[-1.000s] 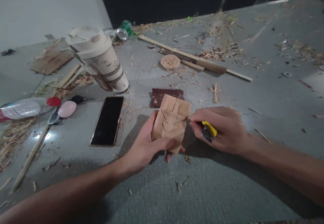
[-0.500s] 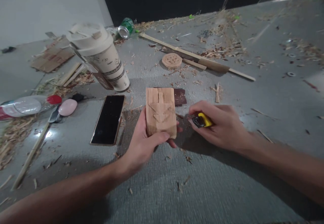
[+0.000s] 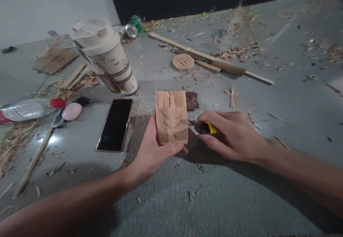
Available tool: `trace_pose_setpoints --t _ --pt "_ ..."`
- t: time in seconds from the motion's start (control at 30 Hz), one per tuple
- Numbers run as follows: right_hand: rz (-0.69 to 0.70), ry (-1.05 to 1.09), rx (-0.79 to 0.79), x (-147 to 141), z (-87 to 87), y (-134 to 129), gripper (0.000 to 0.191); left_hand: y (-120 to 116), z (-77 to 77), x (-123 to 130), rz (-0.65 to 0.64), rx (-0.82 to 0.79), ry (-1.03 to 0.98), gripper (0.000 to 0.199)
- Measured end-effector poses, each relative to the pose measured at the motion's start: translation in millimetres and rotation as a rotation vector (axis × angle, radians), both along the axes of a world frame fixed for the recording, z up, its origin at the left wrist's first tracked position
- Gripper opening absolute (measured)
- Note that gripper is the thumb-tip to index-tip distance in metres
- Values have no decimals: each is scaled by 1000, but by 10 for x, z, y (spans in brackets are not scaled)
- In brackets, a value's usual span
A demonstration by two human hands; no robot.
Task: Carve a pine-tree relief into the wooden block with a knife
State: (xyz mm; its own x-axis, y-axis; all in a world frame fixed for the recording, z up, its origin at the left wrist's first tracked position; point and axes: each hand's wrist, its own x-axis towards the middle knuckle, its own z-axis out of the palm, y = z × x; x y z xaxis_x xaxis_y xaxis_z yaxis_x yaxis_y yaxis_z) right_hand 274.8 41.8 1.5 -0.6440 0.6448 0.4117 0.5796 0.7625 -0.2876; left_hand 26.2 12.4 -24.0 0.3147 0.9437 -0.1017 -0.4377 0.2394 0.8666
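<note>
A carved wooden block [image 3: 172, 113] with an arrow-like relief on its face is held up in my left hand [image 3: 154, 154], thumb across its lower front. To its right, my right hand [image 3: 233, 135] is closed on a yellow and black utility knife [image 3: 206, 128]. The knife's blade points left, close to the block's lower right edge; whether it touches I cannot tell. Behind the block a dark reddish-brown flat piece [image 3: 192, 101] lies on the table, partly hidden.
A phone [image 3: 114, 124] lies left of the block, with a lidded cup [image 3: 115, 62] behind it. Farther back are a round wooden disc [image 3: 183, 62], long wooden sticks [image 3: 227, 65] and a green can [image 3: 133, 26]. A plastic bottle [image 3: 29, 110] lies far left. Shavings litter the table.
My right hand has turned a little and brought the knife left, nearer the block, with more of its front showing. The block has shifted slightly up and right in view.
</note>
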Motion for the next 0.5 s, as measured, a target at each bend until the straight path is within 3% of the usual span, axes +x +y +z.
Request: trace_pose_setpoints --t 0.33,0.5 --pt "1 -155 169 -48 57 -66 22 -26 74 12 107 6 249 78" --pt "2 -195 156 -82 49 -119 24 -14 135 11 132 48 360 75"
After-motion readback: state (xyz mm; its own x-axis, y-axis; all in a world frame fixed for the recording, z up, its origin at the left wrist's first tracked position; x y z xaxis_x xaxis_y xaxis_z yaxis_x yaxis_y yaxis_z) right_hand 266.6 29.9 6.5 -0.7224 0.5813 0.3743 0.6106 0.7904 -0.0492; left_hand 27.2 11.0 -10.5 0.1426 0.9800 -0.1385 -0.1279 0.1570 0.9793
